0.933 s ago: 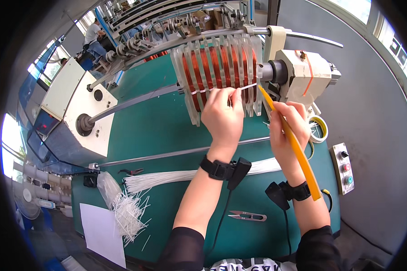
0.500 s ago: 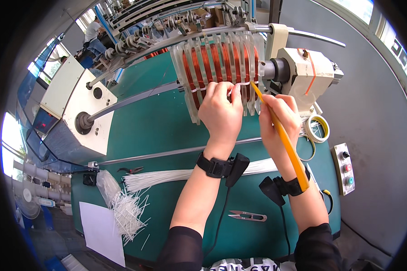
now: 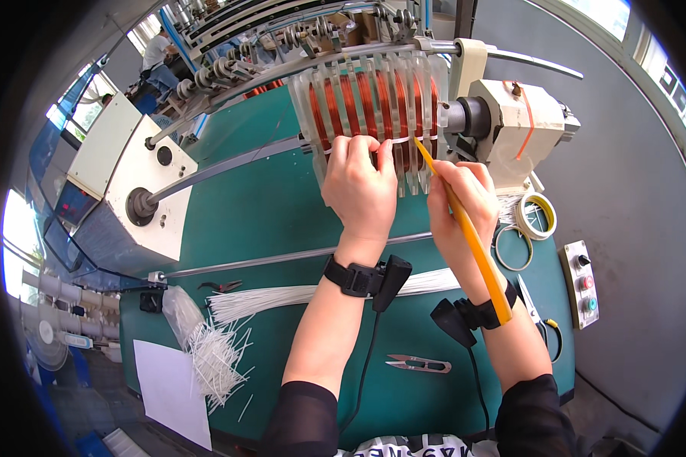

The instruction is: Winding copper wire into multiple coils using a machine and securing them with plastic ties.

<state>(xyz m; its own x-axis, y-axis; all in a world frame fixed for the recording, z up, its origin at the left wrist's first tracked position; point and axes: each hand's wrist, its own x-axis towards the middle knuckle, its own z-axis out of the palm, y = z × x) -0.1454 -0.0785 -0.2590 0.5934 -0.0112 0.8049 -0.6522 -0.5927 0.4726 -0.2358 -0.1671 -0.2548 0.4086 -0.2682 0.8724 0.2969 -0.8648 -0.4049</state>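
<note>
Copper wire coils (image 3: 383, 103) sit side by side between clear plates (image 3: 305, 114) on a winding machine's shaft. A thin white tie (image 3: 404, 140) runs across their front. My left hand (image 3: 362, 183) is closed against the coils at the tie, thumb and fingers bent together; what it pinches is hidden. In my right hand (image 3: 463, 199) I grip a long flat yellow stick (image 3: 480, 247) with a narrow tip. That tip touches the white tie, towards the right end of the row, and the stick's wide end slants back over my right wrist.
White ties (image 3: 274, 301) lie in a long bundle, with a pile of short white pieces (image 3: 217, 358) beside white paper (image 3: 171, 392). Thread snips (image 3: 419, 364), scissors (image 3: 537, 316), pliers (image 3: 221, 286), tape rolls (image 3: 537, 216) and a button box (image 3: 579, 283) lie around.
Both hands have shifted slightly left along the coils. The yellow stick's tip has moved left with my right hand, one coil or so over.
</note>
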